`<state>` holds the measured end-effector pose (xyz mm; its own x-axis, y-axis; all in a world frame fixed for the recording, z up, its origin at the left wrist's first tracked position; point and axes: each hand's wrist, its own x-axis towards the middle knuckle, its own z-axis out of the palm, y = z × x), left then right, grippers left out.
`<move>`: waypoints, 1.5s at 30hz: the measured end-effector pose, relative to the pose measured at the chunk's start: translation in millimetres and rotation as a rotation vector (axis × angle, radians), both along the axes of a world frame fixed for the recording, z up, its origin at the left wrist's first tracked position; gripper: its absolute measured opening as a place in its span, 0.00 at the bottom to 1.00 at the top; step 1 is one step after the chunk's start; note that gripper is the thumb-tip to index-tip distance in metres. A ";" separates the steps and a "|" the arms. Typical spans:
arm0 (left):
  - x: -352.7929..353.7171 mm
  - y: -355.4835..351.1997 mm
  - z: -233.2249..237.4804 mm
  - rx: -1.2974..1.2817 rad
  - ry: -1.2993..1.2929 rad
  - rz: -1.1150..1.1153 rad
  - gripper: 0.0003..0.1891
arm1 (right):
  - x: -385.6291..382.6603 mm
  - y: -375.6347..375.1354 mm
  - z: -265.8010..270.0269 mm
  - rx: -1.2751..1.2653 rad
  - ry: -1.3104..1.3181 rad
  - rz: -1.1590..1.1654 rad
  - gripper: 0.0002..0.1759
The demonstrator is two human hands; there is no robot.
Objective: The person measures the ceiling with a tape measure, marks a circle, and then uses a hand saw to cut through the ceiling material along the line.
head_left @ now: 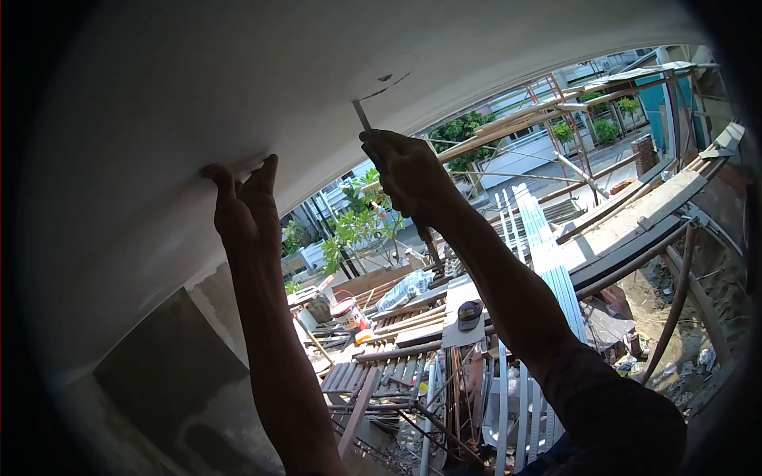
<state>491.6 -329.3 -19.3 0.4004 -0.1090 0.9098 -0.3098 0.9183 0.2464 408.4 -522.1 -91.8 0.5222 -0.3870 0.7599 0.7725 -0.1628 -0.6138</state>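
Overhead spreads a smooth pale ceiling board (198,87). A round outline is marked on it, with a dark curved slit (386,87) along part of the line and a small ragged hole (385,78) inside. My right hand (405,170) is wrapped round what looks like a drywall saw (362,116). Its narrow blade points up and meets the board at the slit's near end; my fist hides most of the handle. To the left, my left hand (242,202) reaches up, its fingers apart and touching the board, holding nothing.
Far below lie planks, pipes and long metal channels (540,238). A cap (469,315) rests on a pale board, near a white bucket (344,308) and a clear plastic-wrapped bundle (406,289). Scaffold poles (583,159) stand at right; a rough wall (171,349) is at lower left.
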 end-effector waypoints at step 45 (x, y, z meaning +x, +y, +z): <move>14.3 4.5 4.2 0.018 -0.116 -0.041 0.19 | 10.5 -15.5 -7.4 -0.115 -0.171 0.077 0.19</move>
